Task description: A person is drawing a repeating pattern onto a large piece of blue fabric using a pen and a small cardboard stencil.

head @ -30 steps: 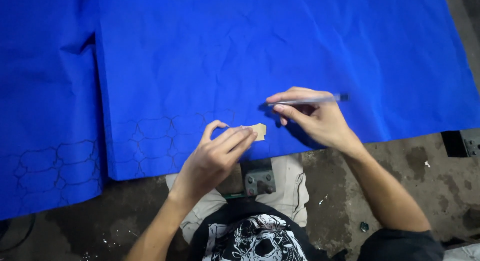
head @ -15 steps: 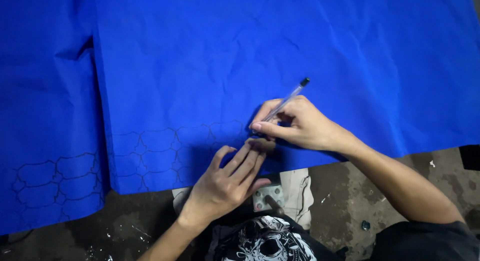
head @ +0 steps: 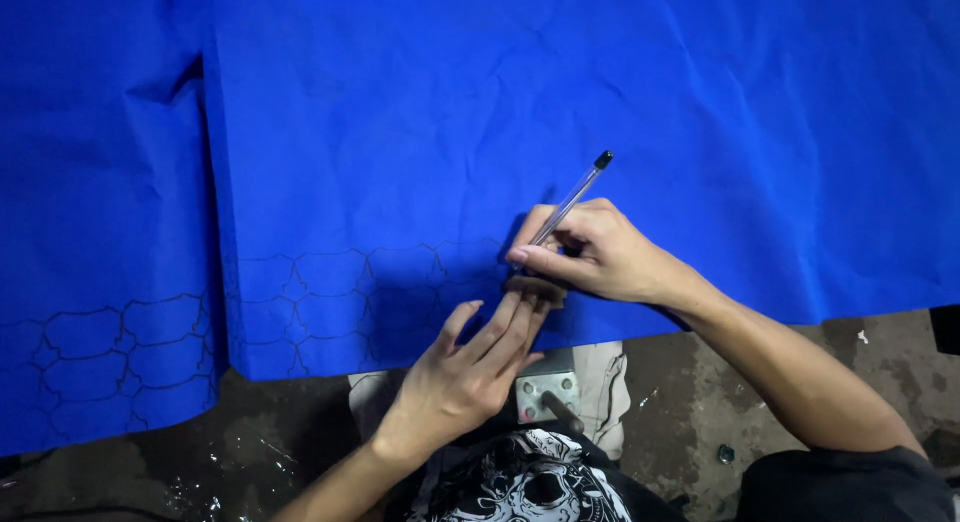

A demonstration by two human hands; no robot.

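Blue fabric (head: 600, 102) covers the floor; traced outlines (head: 330, 302) fill its near-left edge. Left hand (head: 465, 372), fingers flat, pins a small template (head: 537, 288); right hand (head: 590, 252) grips a pen (head: 572, 199) tracing it, blank cloth rightward.

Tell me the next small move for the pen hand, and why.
Probably run the pen around the small template: the left hand pins it flat on the blue sheet, the right hand has the tip at its edge, and the traced outlines end there.
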